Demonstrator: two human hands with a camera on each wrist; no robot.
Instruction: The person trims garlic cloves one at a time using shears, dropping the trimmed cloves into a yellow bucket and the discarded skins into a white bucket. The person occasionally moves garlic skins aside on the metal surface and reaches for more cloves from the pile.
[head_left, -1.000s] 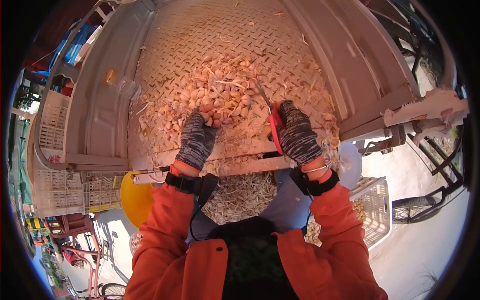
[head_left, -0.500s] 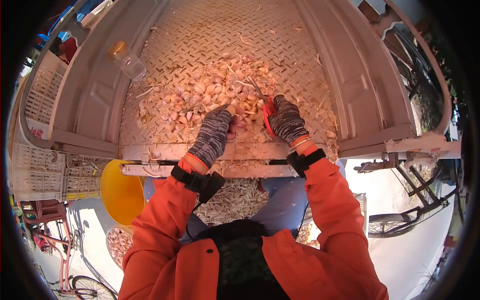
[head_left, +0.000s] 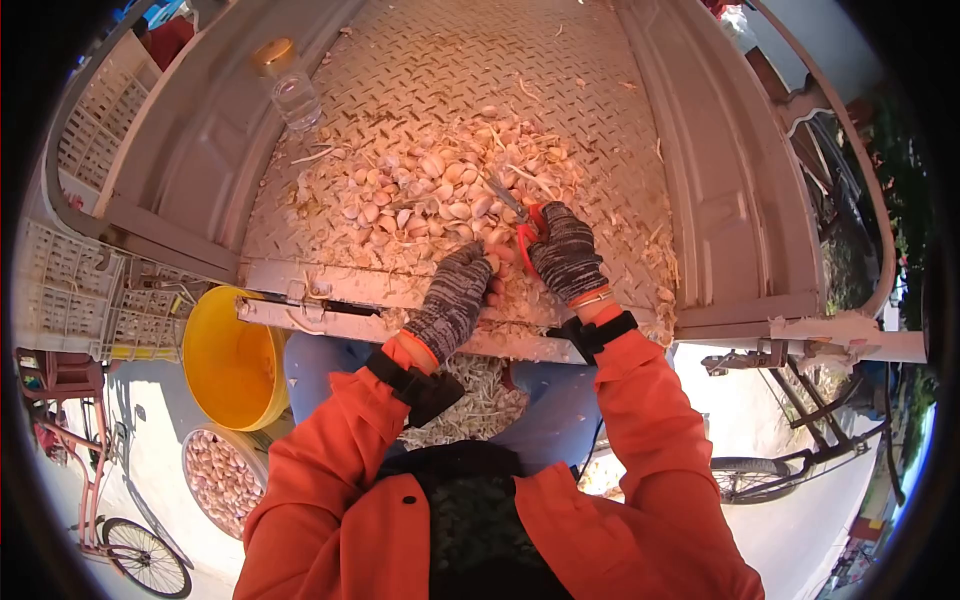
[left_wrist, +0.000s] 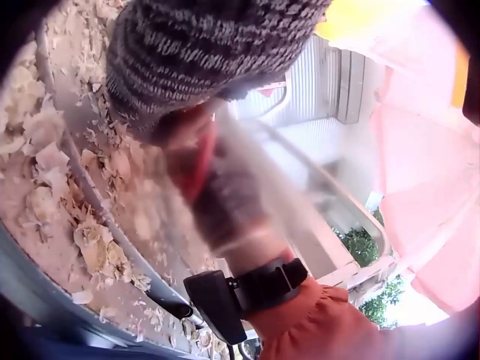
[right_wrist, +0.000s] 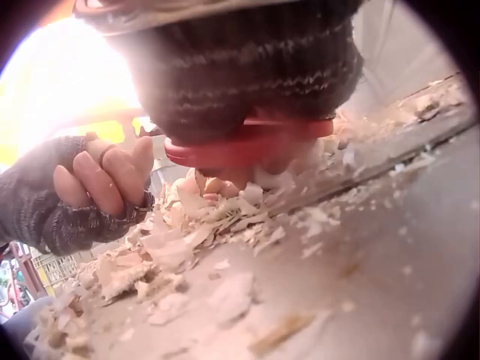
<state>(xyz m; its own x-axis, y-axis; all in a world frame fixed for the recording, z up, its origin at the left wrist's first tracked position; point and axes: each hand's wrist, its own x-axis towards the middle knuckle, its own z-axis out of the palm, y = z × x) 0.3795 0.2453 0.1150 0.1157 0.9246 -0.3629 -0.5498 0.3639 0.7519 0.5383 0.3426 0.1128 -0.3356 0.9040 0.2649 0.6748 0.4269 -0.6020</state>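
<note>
A heap of garlic cloves point(head_left: 440, 185) lies on the ridged metal truck bed. At its near edge, the gloved left hand point(head_left: 447, 303) has its bare fingertips curled round what looks like a pale clove point(head_left: 493, 262). In the right wrist view, the left hand point(right_wrist: 79, 187) shows its curled fingers. The gloved right hand point(head_left: 568, 255) grips red-handled scissors point(head_left: 525, 238), blades pointing up and left over the cloves. The red handle point(right_wrist: 247, 146) crosses under the right hand point(right_wrist: 255, 75) in its wrist view. Whether the blades touch anything is unclear.
A gold-lidded jar point(head_left: 296, 98) lies by the bed's left wall. Below left stand a yellow bucket point(head_left: 228, 365) and a container of cloves point(head_left: 222, 480). Papery skins point(right_wrist: 217, 225) litter the bed's near edge. Bicycles and crates surround the bed.
The head view has shifted. The left hand has drawn away from the heap toward the right hand, and the scissors now tilt further left. The right hand keeps its grip on them.
</note>
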